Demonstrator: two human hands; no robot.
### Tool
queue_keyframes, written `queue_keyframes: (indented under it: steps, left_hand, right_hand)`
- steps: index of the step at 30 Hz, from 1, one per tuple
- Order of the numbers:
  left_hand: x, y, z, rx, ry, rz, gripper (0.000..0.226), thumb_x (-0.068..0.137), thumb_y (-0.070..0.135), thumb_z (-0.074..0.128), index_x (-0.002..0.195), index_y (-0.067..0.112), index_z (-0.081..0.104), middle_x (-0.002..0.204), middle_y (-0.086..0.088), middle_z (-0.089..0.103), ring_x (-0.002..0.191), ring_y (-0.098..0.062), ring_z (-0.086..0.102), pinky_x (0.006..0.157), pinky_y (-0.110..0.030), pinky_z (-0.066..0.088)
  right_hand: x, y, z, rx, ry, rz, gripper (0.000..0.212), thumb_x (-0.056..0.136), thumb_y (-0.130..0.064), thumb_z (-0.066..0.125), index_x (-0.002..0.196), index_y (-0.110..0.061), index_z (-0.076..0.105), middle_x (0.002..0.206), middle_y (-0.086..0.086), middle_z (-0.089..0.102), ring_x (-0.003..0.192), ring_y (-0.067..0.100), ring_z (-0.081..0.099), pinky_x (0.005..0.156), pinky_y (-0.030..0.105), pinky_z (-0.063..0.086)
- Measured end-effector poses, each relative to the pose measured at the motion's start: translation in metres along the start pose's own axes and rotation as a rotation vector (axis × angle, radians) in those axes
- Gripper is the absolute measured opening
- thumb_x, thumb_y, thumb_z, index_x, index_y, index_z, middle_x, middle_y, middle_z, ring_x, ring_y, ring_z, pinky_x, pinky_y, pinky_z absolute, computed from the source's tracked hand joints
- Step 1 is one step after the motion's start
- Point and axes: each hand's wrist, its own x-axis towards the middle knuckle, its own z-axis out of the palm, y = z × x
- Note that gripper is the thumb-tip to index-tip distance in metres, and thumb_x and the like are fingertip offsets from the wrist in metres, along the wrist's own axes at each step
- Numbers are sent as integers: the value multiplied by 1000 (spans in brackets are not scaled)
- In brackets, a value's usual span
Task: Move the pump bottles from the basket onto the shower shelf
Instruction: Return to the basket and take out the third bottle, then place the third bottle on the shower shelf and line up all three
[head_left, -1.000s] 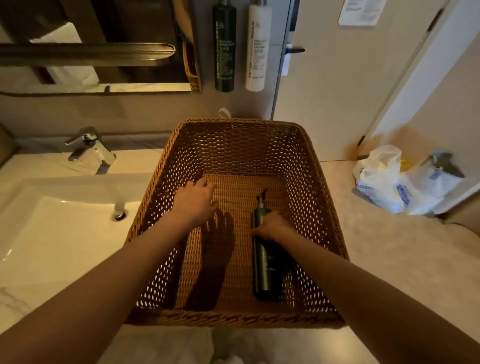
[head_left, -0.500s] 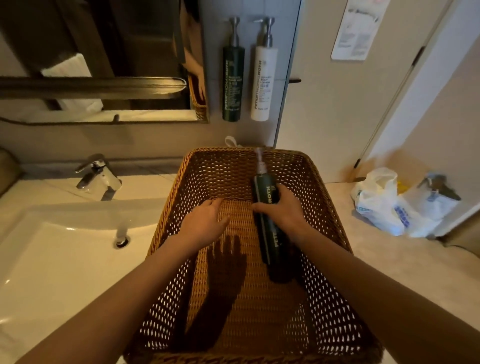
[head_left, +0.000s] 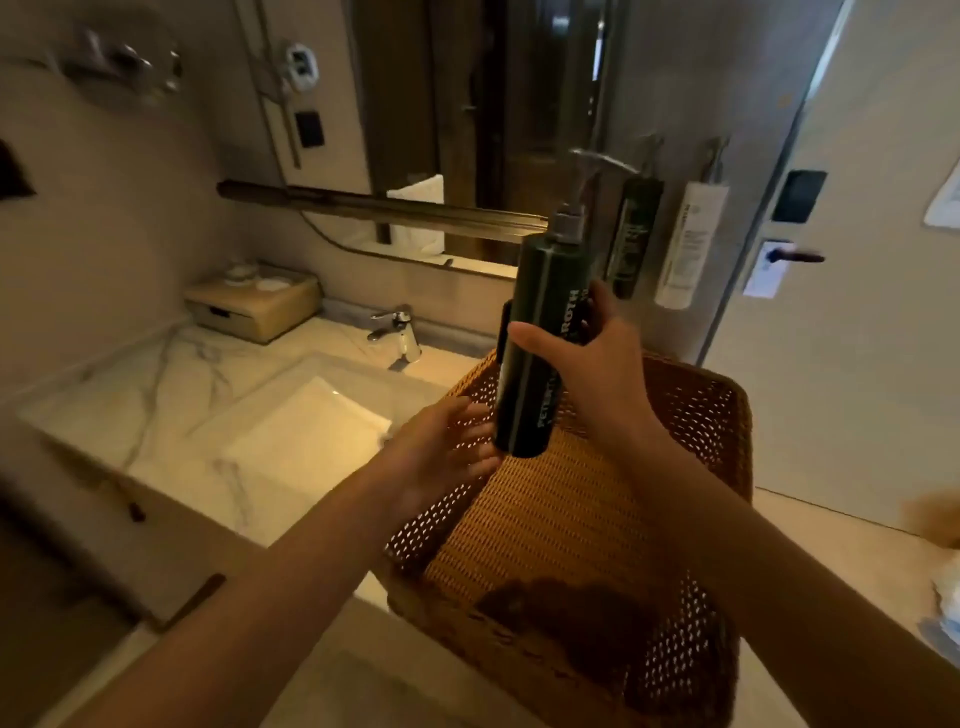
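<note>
My right hand (head_left: 597, 374) grips a dark green pump bottle (head_left: 540, 338) around its middle and holds it nearly upright above the far left part of the brown wicker basket (head_left: 717, 415). The bottle's silver pump head points right. My left hand (head_left: 441, 452) hovers over the basket's left rim with relaxed fingers, just left of the bottle's base, holding nothing. No other bottle shows inside the basket. On the wall behind hang a dark green pump bottle (head_left: 631, 239) and a white pump bottle (head_left: 688, 244).
The basket stands on a marble counter beside a white sink (head_left: 306, 441) with a chrome tap (head_left: 397, 327). A wooden box (head_left: 254, 306) sits at the counter's back. A mirror with a rail (head_left: 384, 208) hangs above. A door with a handle (head_left: 795, 257) is on the right.
My right hand has lifted the green bottle from the basket floor up and out, turning it upright. The view has swung left and up. My left hand stays by the basket.
</note>
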Motion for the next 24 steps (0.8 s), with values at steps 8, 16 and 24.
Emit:
queue_keyframes:
  steps: [8, 16, 24]
  left_hand:
    - [-124, -14, -63, -457, 315, 122, 37, 91, 23, 46, 120, 3, 57, 122, -22, 58, 110, -37, 57, 84, -43, 51]
    - [-294, -43, -158, -776, 697, 372, 37, 94, 24, 41, 118, 2, 58, 120, -19, 59, 112, -34, 57, 96, -45, 45]
    - [-489, -94, -255, -998, 1082, 602, 32, 93, 20, 42, 112, 2, 61, 117, -23, 61, 107, -39, 58, 98, -51, 44]
  right_hand:
    - [-47, -49, 83, 216, -404, -49, 57, 76, -21, 76, 125, -25, 48, 114, -13, 59, 106, 4, 57, 85, 25, 49]
    - [-152, -134, 236, 348, -791, -94, 67, 70, -24, 82, 129, -23, 49, 121, -6, 61, 111, 12, 58, 95, 37, 49]
    - [-332, -223, 386, 527, -1200, -161, 56, 73, -29, 80, 116, -39, 46, 99, -33, 56, 92, -10, 56, 75, 11, 45]
